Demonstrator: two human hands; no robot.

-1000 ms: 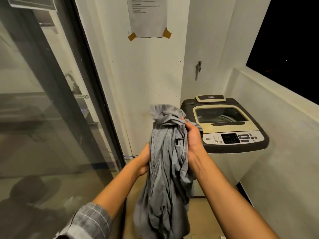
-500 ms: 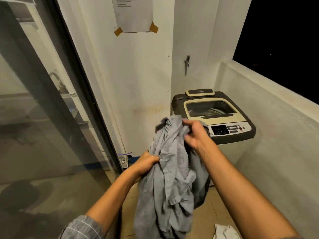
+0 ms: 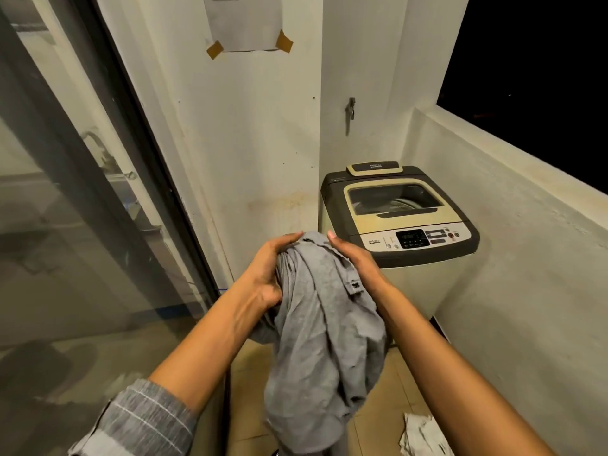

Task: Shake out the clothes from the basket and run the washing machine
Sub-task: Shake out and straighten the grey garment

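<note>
A narrow balcony-like laundry corner is showing here: a white plastered wall (image 3: 250,136) is running ahead, a low parapet wall (image 3: 513,245) is closing off the right side under a dark night opening, and one glass sliding door (image 3: 82,209) is standing along the left. The tiled floor (image 3: 388,399) is stretching below. One top-loading washing machine (image 3: 399,222) is sitting in the far corner with its lid down (drum visible through the window). One grey garment (image 3: 322,324) is hanging bunched in mid-air in front of the machine, not touching it. Two hands are holding it near the top: the left hand (image 3: 266,271) is gripping the cloth with curled fingers, the right hand (image 3: 355,261) is clasping the other side. One sheet of paper (image 3: 245,23) is hanging taped to the wall. One pale crumpled cloth (image 3: 424,434) is lying on the floor. One tap (image 3: 351,108) is sticking out above the machine.
</note>
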